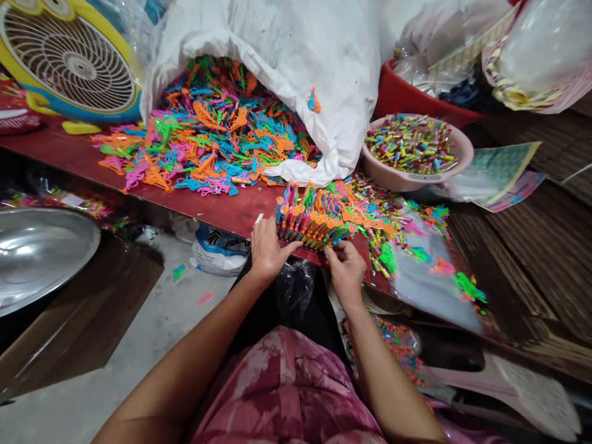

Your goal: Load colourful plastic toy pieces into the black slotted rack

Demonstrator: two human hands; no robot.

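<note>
- Left hand (268,250) spread, braced at left end of plastic-toy row (312,216), likely to hold it upright.
- Right hand (346,268) curled at front-right corner; can't tell if gripping.
- Row lines near edge of red surface (252,202).

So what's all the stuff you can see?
Table: one, red, centre
Sack: one, white, back of table
Loose pieces: many, multicoloured, spilling from sack
Row of pieces: one, multicoloured, table's front edge
Fan: one, yellow-blue, top left
Bowl: one, silver, far left
Cardboard: one, brown, by bowl
Basin: one, pink, right of sack
Small tubes: many, multicoloured, in and near basin
Tub: one, red, behind basin
Printed bag: one, white-blue, under table
Shirt: one, pink, bottom centre
Left hand: one, bare, row's left
Right hand: one, bare, row's right
</note>
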